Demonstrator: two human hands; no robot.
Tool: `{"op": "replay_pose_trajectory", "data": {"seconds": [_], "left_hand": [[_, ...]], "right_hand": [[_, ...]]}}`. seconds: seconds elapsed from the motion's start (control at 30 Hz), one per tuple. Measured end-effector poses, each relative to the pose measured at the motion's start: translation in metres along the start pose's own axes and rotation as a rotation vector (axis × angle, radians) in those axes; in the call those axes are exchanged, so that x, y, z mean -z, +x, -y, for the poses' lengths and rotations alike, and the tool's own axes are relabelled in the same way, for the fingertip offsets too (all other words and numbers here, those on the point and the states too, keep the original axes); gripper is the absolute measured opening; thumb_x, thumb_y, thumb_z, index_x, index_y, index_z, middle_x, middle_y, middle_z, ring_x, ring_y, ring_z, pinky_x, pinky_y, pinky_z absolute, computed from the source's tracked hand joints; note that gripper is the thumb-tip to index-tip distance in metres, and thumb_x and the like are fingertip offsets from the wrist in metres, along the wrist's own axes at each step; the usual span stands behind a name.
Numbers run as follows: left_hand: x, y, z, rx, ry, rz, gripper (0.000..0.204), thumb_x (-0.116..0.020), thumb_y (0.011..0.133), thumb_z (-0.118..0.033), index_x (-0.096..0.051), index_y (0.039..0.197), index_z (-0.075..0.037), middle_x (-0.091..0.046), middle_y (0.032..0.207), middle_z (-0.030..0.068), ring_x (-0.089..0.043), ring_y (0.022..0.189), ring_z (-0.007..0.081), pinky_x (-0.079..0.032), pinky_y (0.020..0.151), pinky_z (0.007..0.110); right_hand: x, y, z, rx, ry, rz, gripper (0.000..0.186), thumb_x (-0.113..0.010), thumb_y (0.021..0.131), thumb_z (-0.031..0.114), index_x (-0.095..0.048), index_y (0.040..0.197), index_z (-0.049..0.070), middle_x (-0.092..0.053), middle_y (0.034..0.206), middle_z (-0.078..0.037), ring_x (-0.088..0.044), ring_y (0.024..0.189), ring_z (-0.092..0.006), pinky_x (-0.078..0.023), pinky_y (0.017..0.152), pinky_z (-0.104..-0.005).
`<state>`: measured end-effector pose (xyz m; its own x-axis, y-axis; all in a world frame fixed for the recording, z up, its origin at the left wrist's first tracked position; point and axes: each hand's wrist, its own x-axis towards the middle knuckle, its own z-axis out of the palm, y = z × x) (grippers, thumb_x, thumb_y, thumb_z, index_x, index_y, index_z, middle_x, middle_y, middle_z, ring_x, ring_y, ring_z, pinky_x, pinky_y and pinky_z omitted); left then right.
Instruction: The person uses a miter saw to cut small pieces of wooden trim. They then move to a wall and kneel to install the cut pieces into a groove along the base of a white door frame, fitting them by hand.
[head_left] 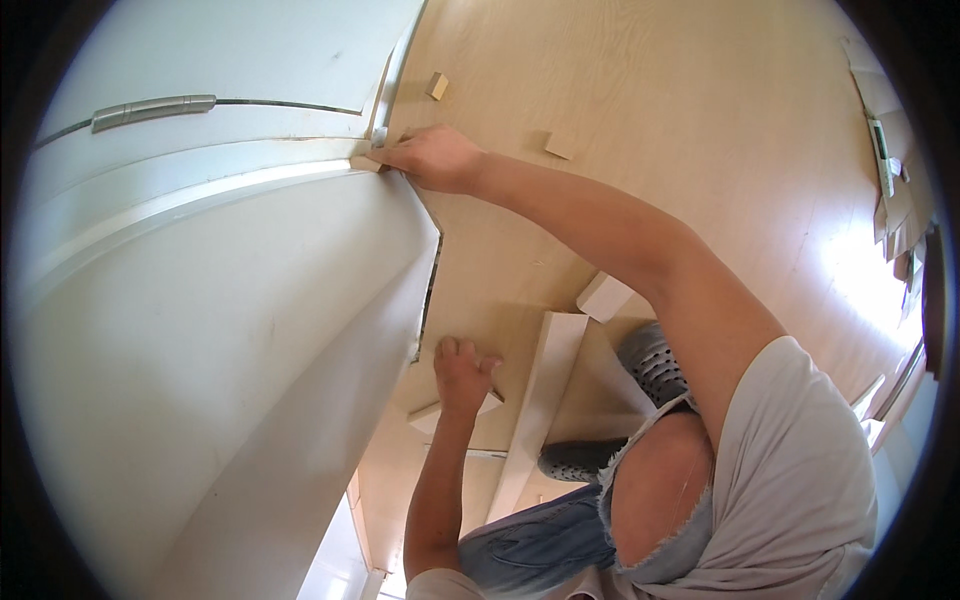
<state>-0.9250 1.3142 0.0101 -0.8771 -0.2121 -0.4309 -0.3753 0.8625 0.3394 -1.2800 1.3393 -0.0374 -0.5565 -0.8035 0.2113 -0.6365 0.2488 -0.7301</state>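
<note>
My right hand point(436, 160) reaches to the corner of a white panelled piece point(200, 320), its fingers closed on a small pale wooden piece point(366, 163) at the end of a white moulding point(180, 208). A slim metal fitting point(152, 112) runs along the upper white panel. My left hand point(464, 370) is lower, beside the panel's edge, fingers loosely bent with the thumb apart, holding nothing that I can see. A pale flat piece point(430, 415) lies just beneath it.
Small wooden blocks point(437, 87) lie on the wood-coloured floor point(640, 110). A long pale board point(530, 400) and a short white block point(604, 295) sit beside my feet point(650, 365). Loose boards and other items point(890, 200) line the right side.
</note>
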Motion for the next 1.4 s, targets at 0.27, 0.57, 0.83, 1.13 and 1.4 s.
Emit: {"op": "replay_pose_trajectory", "data": {"seconds": [0.27, 0.57, 0.83, 1.13, 1.4], "left_hand": [[-0.003, 0.002, 0.002, -0.078, -0.034, -0.084, 0.044, -0.089, 0.064, -0.024, -0.052, 0.076, -0.005, -0.049, 0.087, 0.0149, -0.051, 0.087, 0.0374, -0.044, 0.078, 0.050], [-0.001, 0.002, -0.002, -0.035, -0.030, -0.061, 0.043, -0.090, 0.064, -0.023, -0.053, 0.075, -0.004, -0.050, 0.085, 0.0141, -0.052, 0.086, 0.0364, -0.044, 0.077, 0.049], [0.001, 0.004, -0.008, 0.023, 0.024, -0.022, 0.043, -0.090, 0.065, -0.023, -0.054, 0.075, -0.003, -0.051, 0.087, 0.0160, -0.053, 0.089, 0.0375, -0.045, 0.079, 0.049], [-0.002, 0.008, -0.008, 0.016, 0.042, -0.001, 0.040, -0.088, 0.065, -0.025, -0.059, 0.078, -0.001, -0.055, 0.088, 0.0185, -0.057, 0.086, 0.0400, -0.047, 0.076, 0.050], [0.012, 0.027, -0.020, 0.202, 0.128, 0.273, 0.031, -0.084, 0.075, -0.025, -0.064, 0.080, -0.002, -0.062, 0.089, 0.0178, -0.061, 0.084, 0.0400, -0.051, 0.073, 0.050]], "right_hand": [[0.021, 0.014, -0.017, -0.097, -0.017, 0.098, 0.036, -0.064, 0.091, 0.010, -0.069, 0.124, 0.023, -0.074, 0.099, -0.005, -0.068, 0.087, -0.0295, -0.055, 0.077, -0.0417], [0.034, 0.018, 0.019, -0.211, -0.190, 0.345, 0.024, -0.056, 0.099, 0.020, -0.071, 0.118, 0.023, -0.071, 0.096, -0.007, -0.068, 0.092, -0.0300, -0.055, 0.077, -0.0436], [0.038, 0.020, 0.026, -0.215, -0.169, 0.399, 0.026, -0.053, 0.100, 0.017, -0.068, 0.121, 0.023, -0.070, 0.098, -0.005, -0.068, 0.093, -0.0284, -0.057, 0.075, -0.0426], [0.038, 0.021, 0.027, -0.217, -0.250, 0.427, 0.025, -0.051, 0.101, 0.016, -0.068, 0.118, 0.021, -0.069, 0.099, -0.007, -0.068, 0.096, -0.0272, -0.057, 0.075, -0.0410], [0.021, 0.007, 0.024, -0.189, -0.203, 0.166, 0.019, -0.056, 0.091, 0.010, -0.074, 0.097, 0.012, -0.072, 0.095, -0.009, -0.068, 0.098, -0.0288, -0.056, 0.078, -0.0426]]}}
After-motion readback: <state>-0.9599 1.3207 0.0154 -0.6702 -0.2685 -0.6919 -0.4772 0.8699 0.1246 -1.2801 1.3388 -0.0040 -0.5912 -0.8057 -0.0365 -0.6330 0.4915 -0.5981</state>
